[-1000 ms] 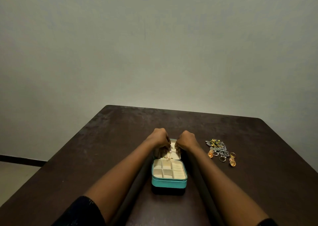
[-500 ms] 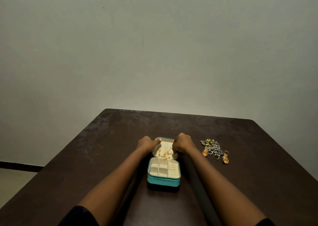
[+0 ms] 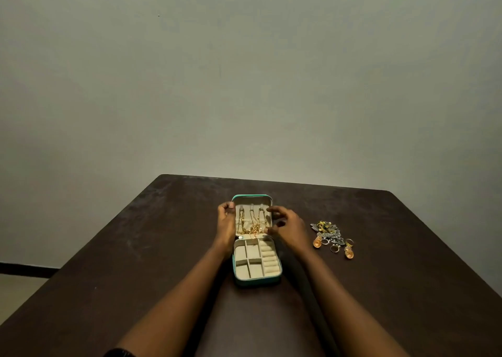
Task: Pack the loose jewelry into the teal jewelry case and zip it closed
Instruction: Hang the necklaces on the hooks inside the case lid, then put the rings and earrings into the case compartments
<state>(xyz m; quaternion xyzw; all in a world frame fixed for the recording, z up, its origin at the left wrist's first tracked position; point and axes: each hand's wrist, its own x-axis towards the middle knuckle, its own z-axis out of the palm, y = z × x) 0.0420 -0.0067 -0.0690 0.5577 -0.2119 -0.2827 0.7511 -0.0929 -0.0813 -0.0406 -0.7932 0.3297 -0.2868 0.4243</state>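
Note:
The teal jewelry case (image 3: 256, 281) lies open in the middle of the table, its beige compartments bare. Its lid (image 3: 252, 197) stands tilted back, with gold chains (image 3: 252, 225) hanging inside and bunched at the bottom. My left hand (image 3: 226, 220) holds the lid's left edge with curled fingers. Beside the lid's right edge my right hand (image 3: 288, 225) has its fingers loosely spread, the fingertips at or just off the rim. A pile of loose jewelry (image 3: 330, 234), with silver pieces, rings and orange drop earrings, lies to the right of the case.
The dark brown table (image 3: 135, 248) runs to a far edge below a plain grey wall. Its left edge drops to a pale floor with a dark skirting strip (image 3: 27, 269).
Both hands have drawn apart from the middle of the lid to its sides, uncovering the hanging chains. My right hand's fingers have uncurled. The view has shifted a little.

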